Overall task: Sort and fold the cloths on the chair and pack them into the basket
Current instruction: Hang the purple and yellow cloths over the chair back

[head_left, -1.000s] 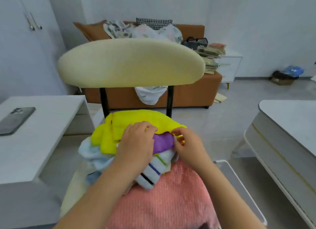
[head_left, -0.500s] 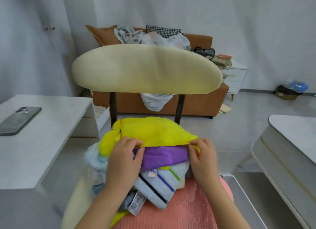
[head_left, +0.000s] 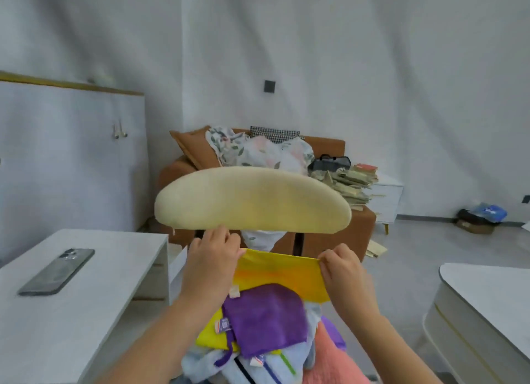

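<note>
Yellow cloth [head_left: 281, 274], limp, light: we pinch top corners, left hand [head_left: 212, 257] and right hand [head_left: 344, 266], edge taut over pile [head_left: 263, 320] near back edge of chair [head_left: 252, 200]. We judge corners best hold for folding.

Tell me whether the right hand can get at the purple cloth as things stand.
Probably yes, but not freely: the purple cloth lies uncovered below the right hand, yet that hand pinches a corner of the yellow cloth, whose other corner the left hand holds.

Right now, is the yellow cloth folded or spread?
Spread: left hand and right hand hold the yellow cloth stretched flat by its top corners.
</note>
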{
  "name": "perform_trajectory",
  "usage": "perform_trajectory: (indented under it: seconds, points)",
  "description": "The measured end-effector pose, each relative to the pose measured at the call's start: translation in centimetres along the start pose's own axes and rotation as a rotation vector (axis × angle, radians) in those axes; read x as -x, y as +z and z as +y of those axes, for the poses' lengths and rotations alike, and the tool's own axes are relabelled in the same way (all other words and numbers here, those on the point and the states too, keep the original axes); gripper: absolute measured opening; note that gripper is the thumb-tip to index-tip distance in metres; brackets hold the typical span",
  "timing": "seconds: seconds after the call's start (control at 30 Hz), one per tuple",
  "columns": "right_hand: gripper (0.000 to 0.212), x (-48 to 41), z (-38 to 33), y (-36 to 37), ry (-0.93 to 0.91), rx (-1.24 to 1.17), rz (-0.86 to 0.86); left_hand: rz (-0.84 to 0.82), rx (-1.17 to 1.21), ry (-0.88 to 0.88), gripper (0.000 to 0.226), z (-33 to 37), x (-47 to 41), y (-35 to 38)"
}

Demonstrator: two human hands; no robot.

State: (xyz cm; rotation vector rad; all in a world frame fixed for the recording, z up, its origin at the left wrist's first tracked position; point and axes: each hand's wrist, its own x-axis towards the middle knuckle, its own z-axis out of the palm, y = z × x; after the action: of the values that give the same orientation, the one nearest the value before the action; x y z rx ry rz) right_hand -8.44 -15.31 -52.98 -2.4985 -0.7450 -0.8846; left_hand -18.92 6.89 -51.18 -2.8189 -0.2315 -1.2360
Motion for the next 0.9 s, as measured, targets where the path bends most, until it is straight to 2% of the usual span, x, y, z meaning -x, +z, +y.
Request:
perform_trajectory:
  seconds: [0.1, 0.2, 0.27, 0.37, 0.47, 0.5, 0.6, 0.67, 0.8, 0.9]
  points:
    - [0.012, -4.5, -1.9, -5.4, 0.022, 0.089, 0.082, 0.046, -0.109, 0.017, 0.022, -0.2, -4.9, -4.1]
    - [0.023, -8.7, -4.1, -10.4, 0.121, 0.031, 0.103, 0.107, -0.082, -0.060, 0.009, 0.2, -9.1, -8.8]
    - [0.026, -11.1, -5.3, -12.9, 0.168, -0.125, 0.098, 0.146, 0.115, -0.226, 0.013, 0.8, -11.8, -11.0]
    - [0.023, -13.9, -6.6, -14.9, 0.236, -0.397, 0.055, 0.076, 0.472, -0.450, 0.014, 1.2, -15.4, -11.8]
    - [0.019, -16.1, -6.2, -14.2, 0.353, -0.707, 0.025, -0.016, 0.659, -0.477, 0.019, 1.1, -17.5, -10.0]
    - [0.020, -16.7, -5.8, -13.4, 0.347, -0.727, 0.022, -0.065, 0.686, -0.451, 0.026, 1.0, -17.8, -9.1]
    - [0.041, -18.0, -4.4, -10.5, 0.196, -0.526, -0.063, -0.260, 0.738, -0.334, 0.059, 0.6, -18.4, -5.2]
    - [0.059, -18.7, -3.5, -8.3, 0.105, -0.410, -0.135, -0.369, 0.681, -0.278, 0.074, 0.4, -19.1, -2.3]
    - [0.078, -20.6, -0.6, -3.5, 0.033, -0.244, -0.251, -0.431, 0.461, -0.184, 0.083, 0.6, -21.0, 2.9]
    - [0.082, -22.1, 1.3, -0.3, -0.009, -0.162, -0.239, -0.380, 0.262, -0.155, 0.082, 0.7, -22.7, 5.9]
